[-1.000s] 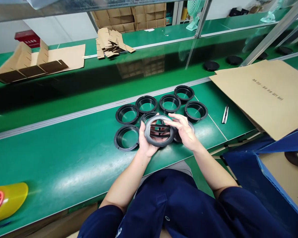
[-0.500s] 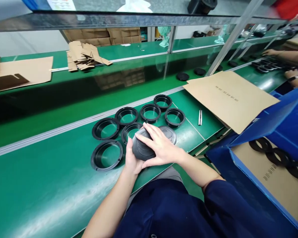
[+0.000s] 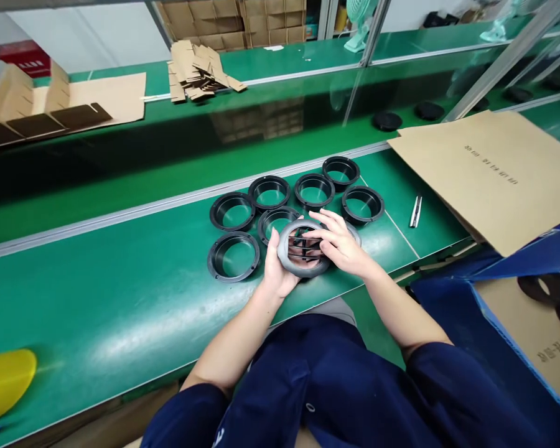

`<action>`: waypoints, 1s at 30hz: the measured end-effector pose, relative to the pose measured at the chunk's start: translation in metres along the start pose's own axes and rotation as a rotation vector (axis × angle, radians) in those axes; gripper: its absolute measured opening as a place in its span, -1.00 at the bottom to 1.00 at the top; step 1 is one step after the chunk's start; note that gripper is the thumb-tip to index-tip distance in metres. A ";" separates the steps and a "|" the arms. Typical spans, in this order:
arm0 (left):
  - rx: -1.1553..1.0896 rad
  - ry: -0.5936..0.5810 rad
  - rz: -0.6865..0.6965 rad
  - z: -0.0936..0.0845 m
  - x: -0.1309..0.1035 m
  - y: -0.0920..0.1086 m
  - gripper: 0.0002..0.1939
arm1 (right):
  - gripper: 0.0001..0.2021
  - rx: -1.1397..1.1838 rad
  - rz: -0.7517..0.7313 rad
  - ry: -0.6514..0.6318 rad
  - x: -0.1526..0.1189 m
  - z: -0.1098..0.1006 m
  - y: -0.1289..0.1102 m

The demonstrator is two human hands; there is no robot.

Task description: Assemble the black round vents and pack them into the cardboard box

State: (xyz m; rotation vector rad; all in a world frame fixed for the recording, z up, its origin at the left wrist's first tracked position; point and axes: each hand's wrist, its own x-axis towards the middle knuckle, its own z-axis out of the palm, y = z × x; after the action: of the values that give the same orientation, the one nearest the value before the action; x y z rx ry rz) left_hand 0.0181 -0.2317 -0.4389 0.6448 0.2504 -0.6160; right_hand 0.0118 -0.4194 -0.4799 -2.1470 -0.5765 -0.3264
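Note:
A round grey-rimmed vent (image 3: 288, 257) with black slats inside its opening is held above the green bench. My left hand (image 3: 280, 270) cups it from the left and below, fingers wrapped round its edge. My right hand (image 3: 343, 246) rests on its right side, fingertips at the slats. Another grey round part (image 3: 356, 234) lies partly hidden behind my right hand. Several black rings stand around them, among them one at the left (image 3: 214, 264), one behind the vent (image 3: 264, 227) and one at the right (image 3: 378, 208).
A silver tool (image 3: 415, 211) lies right of the rings. Flat cardboard (image 3: 485, 174) and a blue bin (image 3: 448, 311) are at the right. A yellow object (image 3: 9, 382) sits at the lower left. Black discs (image 3: 387, 121) lie beyond the bench's metal rail (image 3: 168, 239).
The held part showed a closed dark face and now shows an open, slatted centre. My right hand has shifted from over its top to its right side. The view has turned left.

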 end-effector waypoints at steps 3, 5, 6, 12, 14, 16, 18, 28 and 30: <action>-0.003 -0.027 0.017 0.001 -0.001 0.000 -0.31 | -0.37 0.077 0.000 0.046 0.003 0.000 -0.006; -0.001 -0.051 0.044 0.000 -0.001 0.001 -0.31 | -0.36 0.134 -0.006 0.076 0.005 -0.002 -0.011; 0.005 -0.058 0.050 0.000 0.000 0.002 -0.30 | -0.37 0.162 -0.001 0.090 0.006 -0.003 -0.013; 0.042 0.036 0.069 -0.005 0.002 0.007 -0.26 | -0.36 0.062 -0.021 0.056 0.000 0.004 -0.010; 0.033 0.075 0.106 -0.004 0.002 0.007 -0.32 | -0.35 -0.051 -0.102 -0.027 -0.003 0.005 -0.006; 0.044 0.084 0.095 -0.002 0.002 0.006 -0.33 | -0.33 -0.126 -0.150 -0.077 -0.003 0.002 -0.006; 0.072 0.055 0.084 -0.002 0.000 0.003 -0.31 | -0.26 -0.164 -0.172 -0.100 -0.002 -0.003 -0.012; 0.223 -0.249 0.056 -0.012 -0.006 -0.006 -0.13 | 0.03 -0.173 -0.011 0.057 0.013 -0.034 -0.007; 0.252 -0.301 0.084 -0.009 -0.006 -0.004 -0.14 | -0.02 -0.308 0.203 0.193 0.017 -0.052 0.025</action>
State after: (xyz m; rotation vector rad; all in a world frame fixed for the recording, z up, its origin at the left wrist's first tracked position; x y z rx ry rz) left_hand 0.0108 -0.2259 -0.4450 0.7895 -0.1373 -0.6602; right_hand 0.0379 -0.4694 -0.4590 -2.4095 -0.2048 -0.5305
